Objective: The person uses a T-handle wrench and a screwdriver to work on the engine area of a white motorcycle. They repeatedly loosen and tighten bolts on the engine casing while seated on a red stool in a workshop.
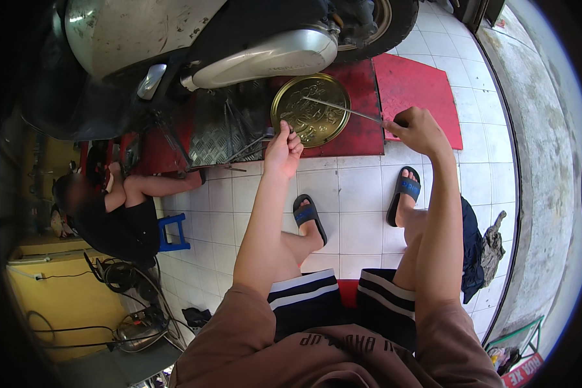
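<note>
Right hand pinched shut on a long thin metal rod, its tip over the round brass tray on the red mat. Left hand closed around a small tool just beside the tray. Scooter untouched; work looked barely begun.

This is a small motorbike repair workshop. At twelve o'clock a scooter stands raised on a red lift ramp with a steel tread plate, its rear wheel and silver engine cover in view. A round brass-coloured tray lies on the ramp beneath it. The floor is white tile. At nine o'clock another person sits on a low blue stool, and cables and gear lie at seven o'clock beside a yellow cabinet.
</note>
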A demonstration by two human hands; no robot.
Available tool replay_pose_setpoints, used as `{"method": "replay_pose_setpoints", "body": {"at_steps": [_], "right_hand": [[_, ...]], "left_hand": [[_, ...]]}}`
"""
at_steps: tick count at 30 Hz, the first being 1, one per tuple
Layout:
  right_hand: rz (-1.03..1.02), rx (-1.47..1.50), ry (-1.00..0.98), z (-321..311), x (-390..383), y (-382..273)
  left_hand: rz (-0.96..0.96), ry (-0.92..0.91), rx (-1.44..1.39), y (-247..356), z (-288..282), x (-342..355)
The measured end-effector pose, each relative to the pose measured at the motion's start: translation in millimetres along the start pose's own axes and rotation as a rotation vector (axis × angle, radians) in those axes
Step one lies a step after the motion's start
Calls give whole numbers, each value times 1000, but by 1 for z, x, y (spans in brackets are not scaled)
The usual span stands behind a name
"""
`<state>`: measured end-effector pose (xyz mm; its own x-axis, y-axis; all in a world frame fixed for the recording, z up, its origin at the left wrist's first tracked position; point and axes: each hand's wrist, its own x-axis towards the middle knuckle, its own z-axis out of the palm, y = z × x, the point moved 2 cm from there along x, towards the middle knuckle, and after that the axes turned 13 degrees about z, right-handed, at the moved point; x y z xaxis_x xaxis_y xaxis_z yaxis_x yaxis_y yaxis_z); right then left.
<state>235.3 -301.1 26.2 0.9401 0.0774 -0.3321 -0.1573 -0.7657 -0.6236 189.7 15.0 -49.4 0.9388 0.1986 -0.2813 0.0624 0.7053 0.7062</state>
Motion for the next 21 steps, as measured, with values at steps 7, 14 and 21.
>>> {"method": "replay_pose_setpoints", "body": {"at_steps": [7, 14, 21], "right_hand": [[-113, 117, 20, 26, -7, -13], [-99, 358, -41, 49, 21, -20], [-165, 54, 93, 63, 20, -28]], "left_hand": [[189, 171, -55, 18, 3, 17], [302, 181, -70, 51, -17, 21], [299, 16, -59, 51, -5, 31]]}}
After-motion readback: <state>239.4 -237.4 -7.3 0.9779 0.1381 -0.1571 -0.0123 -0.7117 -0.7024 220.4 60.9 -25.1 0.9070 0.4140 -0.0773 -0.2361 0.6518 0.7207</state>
